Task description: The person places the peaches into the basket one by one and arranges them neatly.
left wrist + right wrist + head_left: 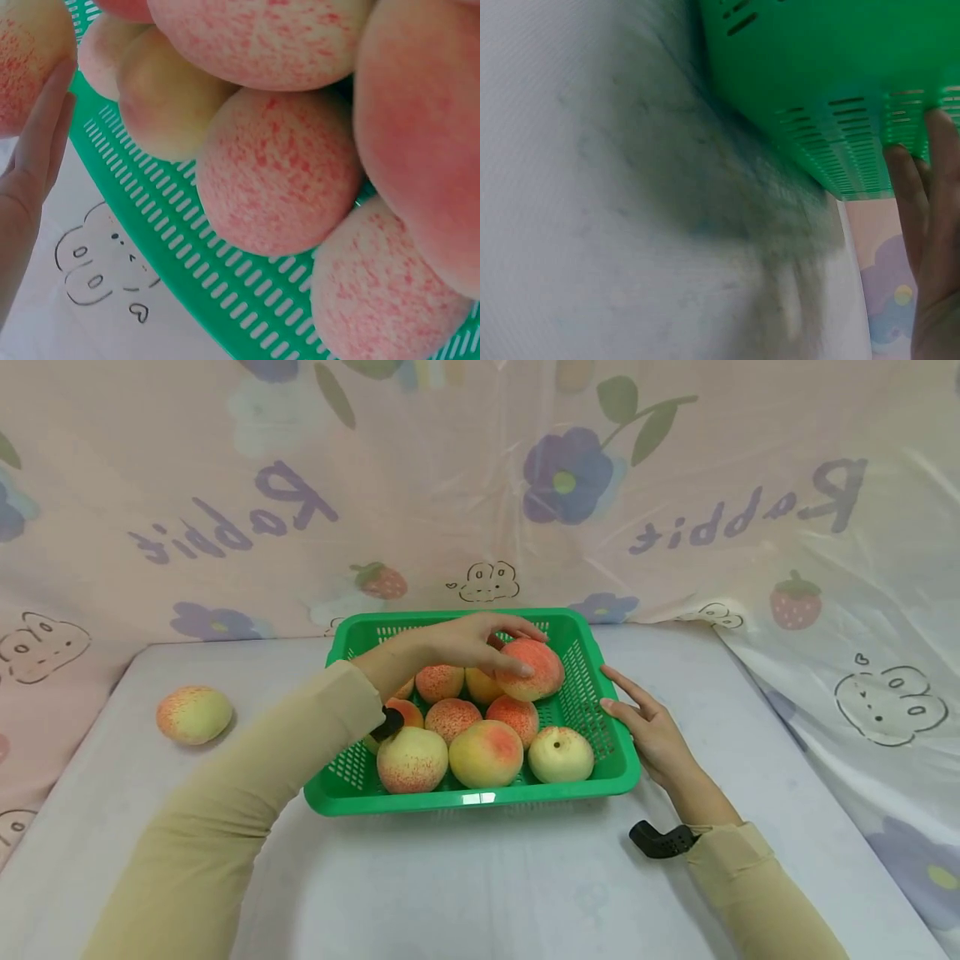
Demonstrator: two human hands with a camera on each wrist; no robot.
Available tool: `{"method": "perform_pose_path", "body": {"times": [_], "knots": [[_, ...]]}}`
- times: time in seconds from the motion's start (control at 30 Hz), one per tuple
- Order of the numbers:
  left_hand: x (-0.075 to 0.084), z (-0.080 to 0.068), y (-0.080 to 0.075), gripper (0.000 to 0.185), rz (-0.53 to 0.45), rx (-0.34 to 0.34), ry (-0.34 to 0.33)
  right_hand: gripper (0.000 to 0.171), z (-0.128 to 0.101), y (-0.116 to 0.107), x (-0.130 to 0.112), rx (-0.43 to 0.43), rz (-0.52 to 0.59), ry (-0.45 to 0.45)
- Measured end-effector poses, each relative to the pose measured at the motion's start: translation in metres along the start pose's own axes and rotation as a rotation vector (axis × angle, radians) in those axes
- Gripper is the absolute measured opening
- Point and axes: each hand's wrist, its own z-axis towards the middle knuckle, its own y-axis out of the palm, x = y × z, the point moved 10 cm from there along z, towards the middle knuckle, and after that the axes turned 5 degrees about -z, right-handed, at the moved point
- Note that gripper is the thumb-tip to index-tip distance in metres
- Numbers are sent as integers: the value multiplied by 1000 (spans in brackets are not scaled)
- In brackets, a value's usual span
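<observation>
My left hand (480, 643) holds a red-and-yellow peach (538, 672) over the right half of a green plastic basket (480, 799), thumb on the near side of the fruit and fingers over its top. In the left wrist view that peach (30, 60) shows at the upper left, against the fingers. Several other peaches (486, 754) lie in the basket, some partly hidden by the left forearm. Outside the basket's right wall, my right hand (656, 739) touches it with extended fingers, as the right wrist view also shows at the slotted side (855, 142).
One loose peach (194, 715) lies on the white-covered table (480, 885) to the left of the basket. Behind the basket hangs a printed curtain (450, 510), close to its far rim. A black wrist mount (662, 841) sits by the right cuff.
</observation>
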Motion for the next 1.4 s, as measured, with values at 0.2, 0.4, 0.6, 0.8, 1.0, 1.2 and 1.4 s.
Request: {"method": "perform_pose_path", "body": {"times": [0.2,0.4,0.6,0.8,1.0,1.2,1.4], "knots": [[2,8,12,53,4,-69,-17,56,0,0,0,0,2,-1],[0,16,20,54,1,-104,-39,56,0,1,0,-14,20,-7],[-2,18,18,54,19,-81,-59,56,0,1,0,-11,19,-3],[-3,13,10,50,55,-43,-56,56,0,0,1,-6,11,-1],[6,8,2,48,41,-9,-25,55,-1,1,0,-5,18,1],[20,-6,-12,47,71,50,2,56,-2,2,0,-10,24,3],[26,-33,-34,44,32,148,-18,56,-3,2,0,-15,17,-3]]}}
